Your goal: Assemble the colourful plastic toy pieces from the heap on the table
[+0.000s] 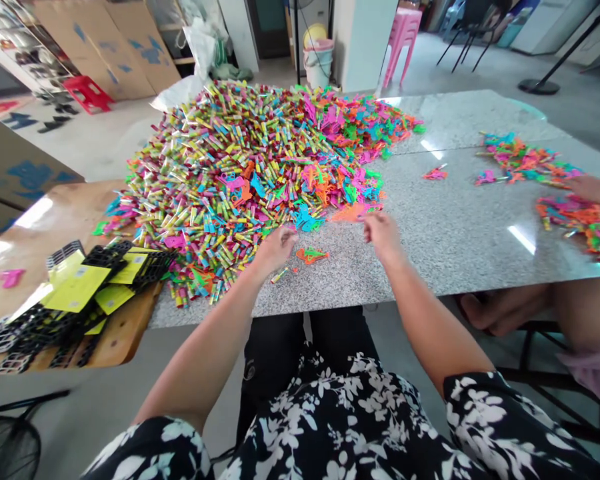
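My left hand (279, 248) is closed in a pinch at the front edge of a large heap of small labelled tubes (220, 153); whatever its fingers hold is hidden. To its right, my right hand (384, 239) has its fingers bent together at the end of a blurred orange plastic piece (349, 213) and seems to grip it. Between the hands lie blue plastic pieces (307, 219) and a small orange and green cluster (312, 255). A single tube (279, 275) rests just below my left hand.
Bright plastic pieces (360, 127) cover the heap's right side. Black racks with yellow cards (77, 287) lie on a wooden table (125, 333) at left. At right, another person's hand (597, 192) is beside smaller piles (530, 160) on the speckled stone table (430, 247).
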The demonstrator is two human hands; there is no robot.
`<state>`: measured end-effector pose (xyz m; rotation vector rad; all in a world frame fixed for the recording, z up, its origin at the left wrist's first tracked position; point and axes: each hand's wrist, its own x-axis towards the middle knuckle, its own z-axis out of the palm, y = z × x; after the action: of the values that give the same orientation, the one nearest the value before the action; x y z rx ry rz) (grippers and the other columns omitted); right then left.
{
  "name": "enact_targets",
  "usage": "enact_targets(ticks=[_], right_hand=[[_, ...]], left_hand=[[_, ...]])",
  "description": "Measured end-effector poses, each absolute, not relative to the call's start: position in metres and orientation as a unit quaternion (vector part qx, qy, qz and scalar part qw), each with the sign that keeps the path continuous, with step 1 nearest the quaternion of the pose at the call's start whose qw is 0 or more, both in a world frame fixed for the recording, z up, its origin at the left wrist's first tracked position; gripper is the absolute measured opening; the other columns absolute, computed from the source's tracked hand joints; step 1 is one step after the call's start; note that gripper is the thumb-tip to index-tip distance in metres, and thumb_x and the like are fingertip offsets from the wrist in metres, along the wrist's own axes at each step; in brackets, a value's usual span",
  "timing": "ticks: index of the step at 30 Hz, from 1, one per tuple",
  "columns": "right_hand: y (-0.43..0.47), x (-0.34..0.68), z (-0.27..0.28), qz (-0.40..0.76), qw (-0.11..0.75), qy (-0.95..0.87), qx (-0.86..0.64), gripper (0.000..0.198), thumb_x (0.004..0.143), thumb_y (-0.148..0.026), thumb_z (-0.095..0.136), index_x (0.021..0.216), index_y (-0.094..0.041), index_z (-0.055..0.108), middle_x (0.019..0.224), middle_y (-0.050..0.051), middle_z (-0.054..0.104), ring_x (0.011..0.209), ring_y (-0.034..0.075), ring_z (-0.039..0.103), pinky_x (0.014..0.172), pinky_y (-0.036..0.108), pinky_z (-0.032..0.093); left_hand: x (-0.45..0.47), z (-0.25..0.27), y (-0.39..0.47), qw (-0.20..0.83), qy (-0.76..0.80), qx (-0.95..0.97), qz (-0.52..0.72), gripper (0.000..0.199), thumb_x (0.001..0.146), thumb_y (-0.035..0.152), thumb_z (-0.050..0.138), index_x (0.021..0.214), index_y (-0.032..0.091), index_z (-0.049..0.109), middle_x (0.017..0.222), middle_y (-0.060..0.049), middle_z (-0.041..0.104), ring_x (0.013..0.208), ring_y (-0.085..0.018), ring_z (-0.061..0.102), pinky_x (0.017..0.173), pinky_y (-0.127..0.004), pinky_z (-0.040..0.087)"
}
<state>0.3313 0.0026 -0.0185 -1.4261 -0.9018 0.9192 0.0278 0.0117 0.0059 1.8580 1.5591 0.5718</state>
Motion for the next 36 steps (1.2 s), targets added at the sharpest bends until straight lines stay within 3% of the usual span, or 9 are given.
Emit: enact_targets(ticks=[4, 7, 9, 13, 17, 21, 25, 31, 36], right_hand=[[0.026, 0.364, -0.026, 0.326, 0.667, -0.238, -0.627, 0.027, 0.098, -0.04, 0.054, 0.118, -0.026, 0.064, 0.097, 0.0, 0.074, 0.056, 0.008, 0.062, 0.045, 0.015, 0.045], [0.035, 0.341, -0.034, 0.365, 0.521, -0.384, -0.669, 0.03, 0.099, -0.033, 0.057, 0.125, -0.022, 0.068, 0.105, 0.005, 0.078, 0.062, 0.012, 0.069, 0.054, 0.021, 0.055], [0.043, 0.313, -0.038, 0.334, 0.39, -0.523, -0.68, 0.03, 0.101, -0.025, 0.057, 0.125, -0.019, 0.073, 0.114, 0.01, 0.079, 0.08, 0.017, 0.076, 0.077, 0.028, 0.063], [0.072, 0.268, -0.032, 0.198, 0.2, -0.703, -0.654, 0.04, 0.104, -0.016, 0.051, 0.137, -0.018, 0.075, 0.148, 0.016, 0.067, 0.125, 0.028, 0.071, 0.112, 0.039, 0.053], [0.099, 0.254, -0.017, 0.157, 0.055, -0.739, -0.652, 0.048, 0.105, -0.019, 0.05, 0.15, -0.018, 0.067, 0.152, 0.022, 0.062, 0.128, 0.036, 0.069, 0.108, 0.043, 0.055], [0.11, 0.256, -0.008, 0.163, -0.033, -0.735, -0.658, 0.042, 0.101, -0.024, 0.062, 0.139, -0.01, 0.075, 0.14, 0.026, 0.07, 0.128, 0.04, 0.069, 0.107, 0.043, 0.054], [0.108, 0.264, -0.006, 0.175, -0.053, -0.731, -0.658, 0.044, 0.094, -0.023, 0.073, 0.134, -0.006, 0.077, 0.134, 0.027, 0.075, 0.125, 0.038, 0.071, 0.104, 0.039, 0.055], [0.081, 0.286, -0.004, 0.214, -0.059, -0.716, -0.662, 0.032, 0.101, -0.032, 0.066, 0.113, -0.009, 0.085, 0.105, 0.02, 0.082, 0.101, 0.03, 0.079, 0.09, 0.032, 0.058], [0.049, 0.288, -0.004, 0.194, -0.071, -0.714, -0.669, 0.036, 0.096, -0.032, 0.072, 0.122, -0.009, 0.081, 0.126, 0.026, 0.077, 0.119, 0.035, 0.074, 0.1, 0.038, 0.056]], left_hand=[[0.015, -0.001, 0.038, 0.133, 0.682, 0.714, 0.084, 0.054, 0.096, 0.044, 0.071, 0.143, 0.018, 0.068, 0.148, -0.021, 0.066, 0.137, -0.038, 0.063, 0.114, -0.046, 0.048], [0.018, -0.005, 0.051, 0.114, 0.685, 0.719, 0.026, 0.059, 0.095, 0.05, 0.071, 0.145, 0.018, 0.066, 0.142, -0.021, 0.07, 0.132, -0.039, 0.067, 0.108, -0.044, 0.051], [0.021, -0.006, 0.058, 0.132, 0.687, 0.715, 0.002, 0.055, 0.095, 0.048, 0.072, 0.141, 0.019, 0.067, 0.132, -0.02, 0.076, 0.125, -0.038, 0.071, 0.101, -0.041, 0.054], [0.018, -0.01, 0.062, 0.17, 0.668, 0.724, 0.021, 0.034, 0.088, 0.038, 0.078, 0.118, 0.02, 0.075, 0.121, -0.015, 0.079, 0.113, -0.033, 0.074, 0.09, -0.034, 0.053], [0.006, -0.015, 0.053, 0.192, 0.656, 0.725, 0.081, 0.028, 0.086, 0.026, 0.076, 0.114, 0.02, 0.073, 0.103, -0.01, 0.079, 0.096, -0.026, 0.073, 0.082, -0.03, 0.05], [0.001, -0.016, 0.045, 0.216, 0.621, 0.751, 0.057, 0.037, 0.082, 0.027, 0.08, 0.118, 0.021, 0.072, 0.095, -0.006, 0.076, 0.089, -0.024, 0.07, 0.078, -0.029, 0.048], [0.004, -0.012, 0.044, 0.208, 0.597, 0.773, 0.05, 0.023, 0.079, 0.028, 0.082, 0.1, 0.022, 0.072, 0.097, -0.007, 0.073, 0.09, -0.024, 0.067, 0.077, -0.03, 0.046], [0.003, -0.009, 0.04, 0.281, 0.563, 0.769, 0.116, 0.02, 0.08, 0.027, 0.076, 0.081, 0.023, 0.056, 0.079, -0.001, 0.062, 0.075, -0.02, 0.059, 0.067, -0.03, 0.039], [0.008, -0.012, 0.03, 0.495, 0.506, 0.68, 0.192, 0.019, 0.075, 0.026, 0.071, 0.086, 0.024, 0.056, 0.076, 0.001, 0.064, 0.065, -0.016, 0.057, 0.059, -0.027, 0.04]])
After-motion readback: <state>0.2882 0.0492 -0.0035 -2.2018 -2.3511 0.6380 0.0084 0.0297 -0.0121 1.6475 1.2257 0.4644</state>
